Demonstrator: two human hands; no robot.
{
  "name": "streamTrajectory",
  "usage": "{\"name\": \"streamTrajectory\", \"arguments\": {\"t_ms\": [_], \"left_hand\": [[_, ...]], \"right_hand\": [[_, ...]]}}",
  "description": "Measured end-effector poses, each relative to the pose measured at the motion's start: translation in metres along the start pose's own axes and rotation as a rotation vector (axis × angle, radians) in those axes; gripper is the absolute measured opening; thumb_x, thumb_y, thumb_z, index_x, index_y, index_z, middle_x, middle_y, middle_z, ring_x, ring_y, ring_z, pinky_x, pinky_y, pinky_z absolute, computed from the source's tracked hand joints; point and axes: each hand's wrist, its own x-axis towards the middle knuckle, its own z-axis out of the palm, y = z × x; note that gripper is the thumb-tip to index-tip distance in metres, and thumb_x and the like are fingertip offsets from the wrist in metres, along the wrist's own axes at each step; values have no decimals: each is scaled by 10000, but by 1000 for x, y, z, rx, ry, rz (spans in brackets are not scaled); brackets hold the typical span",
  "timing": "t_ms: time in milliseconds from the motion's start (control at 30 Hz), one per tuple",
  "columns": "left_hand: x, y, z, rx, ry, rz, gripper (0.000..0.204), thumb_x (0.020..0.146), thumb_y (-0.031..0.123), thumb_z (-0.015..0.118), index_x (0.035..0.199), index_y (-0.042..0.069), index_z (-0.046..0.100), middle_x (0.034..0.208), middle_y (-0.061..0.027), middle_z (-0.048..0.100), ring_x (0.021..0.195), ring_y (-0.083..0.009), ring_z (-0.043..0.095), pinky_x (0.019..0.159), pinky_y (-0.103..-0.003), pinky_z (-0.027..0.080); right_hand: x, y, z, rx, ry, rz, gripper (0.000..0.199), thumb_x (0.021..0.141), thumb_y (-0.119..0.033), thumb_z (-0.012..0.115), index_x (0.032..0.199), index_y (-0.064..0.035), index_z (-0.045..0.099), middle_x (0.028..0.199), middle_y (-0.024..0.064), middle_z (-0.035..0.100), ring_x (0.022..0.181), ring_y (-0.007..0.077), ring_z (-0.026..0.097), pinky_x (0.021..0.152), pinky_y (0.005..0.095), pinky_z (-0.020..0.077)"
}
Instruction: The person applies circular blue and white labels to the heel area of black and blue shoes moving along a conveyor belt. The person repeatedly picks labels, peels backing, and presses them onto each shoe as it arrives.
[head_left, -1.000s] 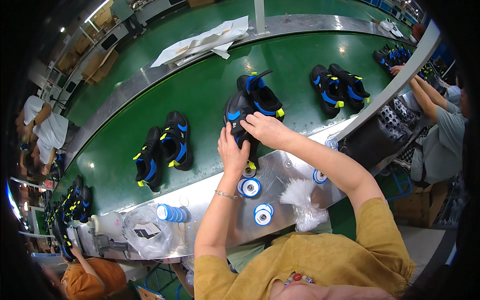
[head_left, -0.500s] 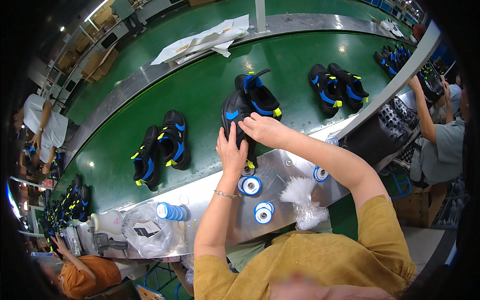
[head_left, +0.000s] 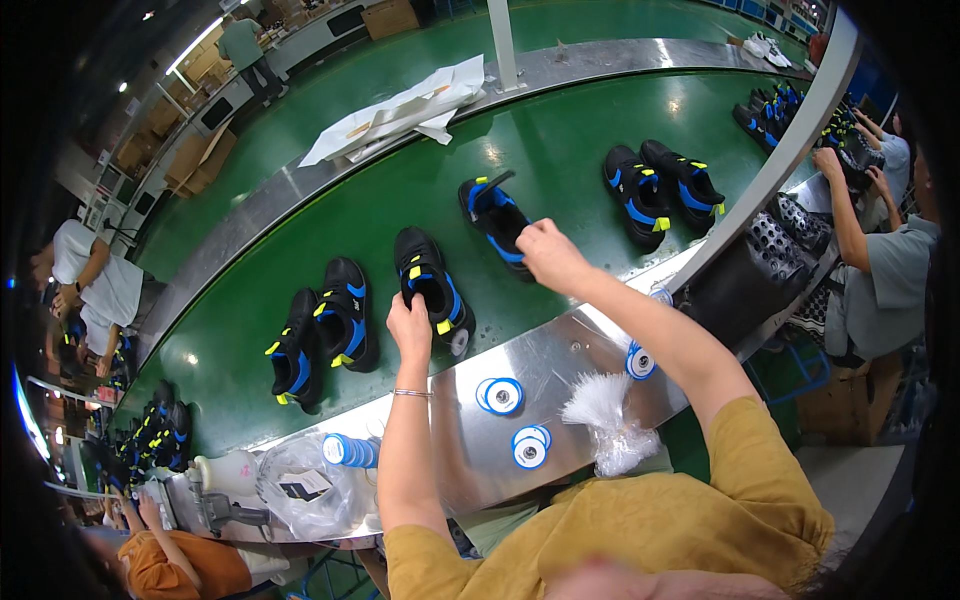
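My left hand (head_left: 409, 328) is closed on the collar of a black, blue and yellow-green sneaker (head_left: 430, 275) that sits on the green belt, its strap lying across the top. A greyish round disc (head_left: 459, 342) shows beside its heel. My right hand (head_left: 552, 260) is closed at the heel end of a second sneaker (head_left: 492, 222), whose strap stands up loose; the fingertips are partly hidden there. On the metal ledge (head_left: 470, 450) in front of me lie blue-rimmed white rolls (head_left: 503, 396) and a bundle of clear plastic fasteners (head_left: 612, 420).
Sneaker pairs stand to the left (head_left: 340, 310) and right (head_left: 655, 190) on the belt (head_left: 560, 130). A white post (head_left: 780, 180) rises at right. Stacked blue rolls (head_left: 350, 450), a plastic bag (head_left: 310, 485) and a tape-gun-like tool (head_left: 225, 510) lie left. Co-workers sit at both sides.
Both hands have parted from the one sneaker they shared. That shoe now sits upright further left under my left hand; my right hand has moved to the other sneaker. The side pairs have shifted slightly.
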Motion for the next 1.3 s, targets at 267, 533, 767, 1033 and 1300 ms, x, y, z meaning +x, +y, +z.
{"name": "streamTrajectory", "arguments": {"t_ms": [267,533,767,1033,1300], "left_hand": [[-16,68,-4,57,164,566,328,873,174,602,1064,-93,609,967,-254,646,962,-389,610,881,-417,487],[8,62,64,111,51,252,273,850,181,628,943,-75,602,899,-273,650,875,-441,626,771,-482,495],[15,48,64,-300,30,224,231,828,90,619,1026,-27,643,872,-204,681,789,-325,670,743,-375,510],[-20,61,63,-306,-128,198,202,847,119,635,996,-14,659,838,-164,698,745,-266,684,693,-333,512],[-18,62,64,-243,-81,220,196,865,154,641,971,-9,662,801,-142,690,709,-220,665,667,-315,497]], "right_hand": [[20,-44,-30,487,128,329,296,799,-294,687,922,-36,610,997,130,581,974,323,555,813,410,466],[51,-34,20,474,63,355,393,790,-79,565,1177,-36,514,1095,191,600,1030,390,576,866,469,479],[48,-22,20,551,68,299,356,769,37,483,1066,-123,595,1014,115,579,960,325,591,815,418,486],[43,-43,-21,360,-32,155,272,769,-103,635,1026,-32,582,1046,193,533,928,393,579,821,441,487],[27,-41,-15,513,-32,212,313,732,7,601,1043,-14,629,1038,175,537,996,371,572,861,420,471]]}}
